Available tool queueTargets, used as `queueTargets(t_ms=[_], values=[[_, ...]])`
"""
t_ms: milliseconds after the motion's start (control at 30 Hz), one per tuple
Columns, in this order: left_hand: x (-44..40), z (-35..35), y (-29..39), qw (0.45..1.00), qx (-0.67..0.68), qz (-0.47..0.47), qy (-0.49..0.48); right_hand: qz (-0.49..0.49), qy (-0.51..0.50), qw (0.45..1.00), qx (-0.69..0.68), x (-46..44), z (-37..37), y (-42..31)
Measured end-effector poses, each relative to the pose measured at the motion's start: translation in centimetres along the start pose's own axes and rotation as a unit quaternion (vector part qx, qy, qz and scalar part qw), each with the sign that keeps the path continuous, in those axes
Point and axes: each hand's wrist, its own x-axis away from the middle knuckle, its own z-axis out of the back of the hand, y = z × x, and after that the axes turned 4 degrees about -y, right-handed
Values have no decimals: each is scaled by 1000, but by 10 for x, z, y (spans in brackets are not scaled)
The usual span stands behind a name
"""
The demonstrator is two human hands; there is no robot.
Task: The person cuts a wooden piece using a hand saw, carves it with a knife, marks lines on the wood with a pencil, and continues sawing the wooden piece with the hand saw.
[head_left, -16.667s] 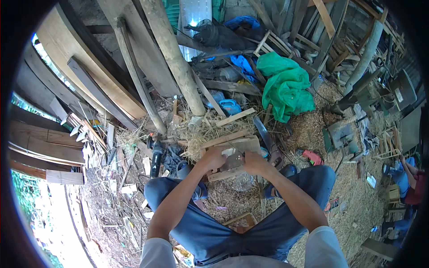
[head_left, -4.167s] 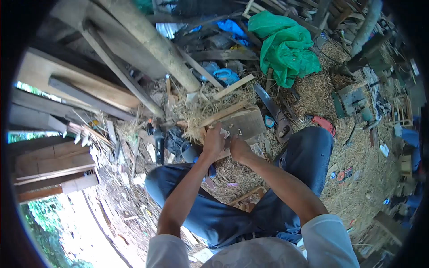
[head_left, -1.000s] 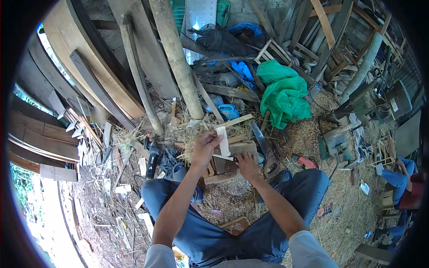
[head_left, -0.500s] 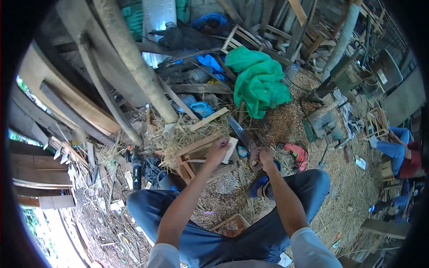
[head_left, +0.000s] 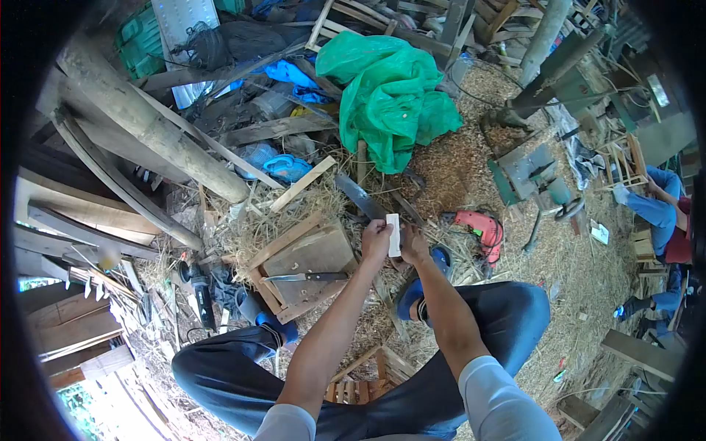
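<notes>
My left hand (head_left: 376, 241) is closed on a small pale wood piece (head_left: 393, 234), held upright between my hands. My right hand (head_left: 415, 245) has its fingers curled at the piece's right side, over the handle area of a handsaw (head_left: 358, 196); what they grip is hidden. The saw's blade points up and left behind my left hand. Left of my hands, a knife (head_left: 326, 276) with a dark handle lies across a wooden block (head_left: 312, 255) that has strips of wood around its edges.
A red power drill (head_left: 479, 229) lies to the right, a black grinder (head_left: 202, 295) at left. Green plastic sheeting (head_left: 390, 95) lies ahead, by a leaning pole (head_left: 151, 121). A metal machine (head_left: 526, 173) stands further right. Another person (head_left: 665, 220) sits at the right edge.
The knife has left my right hand and now lies on the block. My right hand has come from the saw's handle end to beside the pale piece. The view has shifted right.
</notes>
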Motion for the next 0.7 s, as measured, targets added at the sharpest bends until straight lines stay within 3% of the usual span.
queueTargets(t_ms=[100,167,233,300,333,400,467,567,633,667,700], values=[[4,9,1,1000,4,-5,-17,-63,-6,997,41,-4,6,-17],[7,18,5,999,-32,-19,0,-119,-74,978,153,-2,21,-31],[13,32,15,998,-36,-53,-18,-69,-44,978,192,8,35,-38],[32,55,34,992,-94,-85,8,-61,-172,980,85,28,63,-57],[47,67,56,985,-140,-97,-3,-46,-170,980,94,29,60,-60],[66,94,78,972,-199,-123,7,52,-11,998,42,23,27,-39],[86,124,94,968,-221,-117,29,106,66,989,81,28,29,-52],[119,177,101,947,-282,-141,69,141,103,975,137,73,95,-127],[146,208,106,907,-369,-185,85,128,114,981,95,109,127,-167],[160,221,114,912,-388,-119,57,126,118,981,83,128,138,-182],[164,234,101,914,-381,-125,63,207,164,964,21,143,150,-193]])
